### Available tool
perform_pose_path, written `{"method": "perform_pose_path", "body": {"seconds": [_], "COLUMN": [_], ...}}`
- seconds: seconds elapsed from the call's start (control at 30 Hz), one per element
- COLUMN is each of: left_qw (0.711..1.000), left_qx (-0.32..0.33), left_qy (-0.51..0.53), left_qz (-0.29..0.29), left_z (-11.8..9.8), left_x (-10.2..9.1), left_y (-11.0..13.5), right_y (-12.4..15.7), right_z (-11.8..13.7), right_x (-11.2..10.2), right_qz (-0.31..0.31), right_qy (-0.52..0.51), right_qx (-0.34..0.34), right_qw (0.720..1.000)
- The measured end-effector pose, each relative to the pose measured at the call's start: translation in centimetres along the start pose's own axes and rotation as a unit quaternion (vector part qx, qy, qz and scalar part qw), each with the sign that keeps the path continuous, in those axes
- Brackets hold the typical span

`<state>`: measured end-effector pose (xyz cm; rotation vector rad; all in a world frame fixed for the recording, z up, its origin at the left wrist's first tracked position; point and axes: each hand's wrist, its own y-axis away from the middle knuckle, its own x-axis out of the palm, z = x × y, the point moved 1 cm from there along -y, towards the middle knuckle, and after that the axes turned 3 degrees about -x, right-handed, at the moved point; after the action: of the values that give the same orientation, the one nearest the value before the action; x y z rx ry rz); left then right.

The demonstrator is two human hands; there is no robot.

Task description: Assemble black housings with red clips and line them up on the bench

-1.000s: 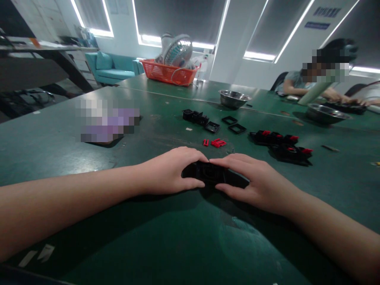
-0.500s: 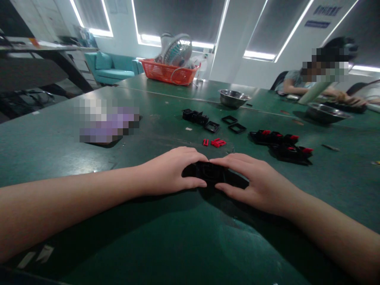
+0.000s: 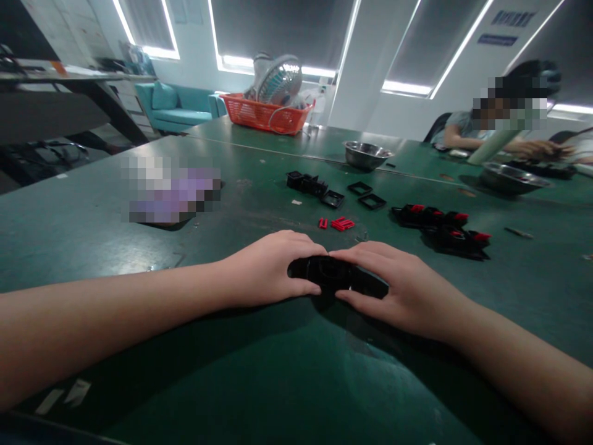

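A black plastic part [image 3: 334, 274] lies on the green table [image 3: 259, 358], gripped from both sides. My left hand [image 3: 271, 267] closes on its left end and my right hand [image 3: 396, 284] on its right end, fingertips nearly meeting on top. Much of the part is hidden under my fingers. Just beyond lie a few small red pieces [image 3: 338, 223]. Further right sit black parts with red tabs [image 3: 440, 227].
Loose black frames [image 3: 333, 188] lie further back. Two steel bowls [image 3: 365, 153] [image 3: 512, 176] stand at the rear. An orange basket [image 3: 266, 115] holds a fan. A blurred object [image 3: 171, 188] lies at left. Another person [image 3: 500, 130] works at the far right.
Hardly anything differs; both hands keep their grip on the black part in the same spot. The view has shifted very slightly.
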<state>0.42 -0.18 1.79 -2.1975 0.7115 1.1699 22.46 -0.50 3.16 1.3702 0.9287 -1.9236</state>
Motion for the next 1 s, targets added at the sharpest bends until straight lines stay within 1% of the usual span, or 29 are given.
{"method": "perform_pose_path", "body": {"seconds": [1.0], "left_qw": [1.000], "left_qx": [-0.007], "left_qy": [-0.009], "left_qz": [0.004], "left_z": [-0.09], "left_x": [0.12], "left_y": [0.20], "right_y": [-0.14], "right_z": [-0.07], "right_x": [-0.04], "right_qz": [0.017], "right_qy": [-0.018], "right_qx": [0.041], "right_qw": [0.999]}}
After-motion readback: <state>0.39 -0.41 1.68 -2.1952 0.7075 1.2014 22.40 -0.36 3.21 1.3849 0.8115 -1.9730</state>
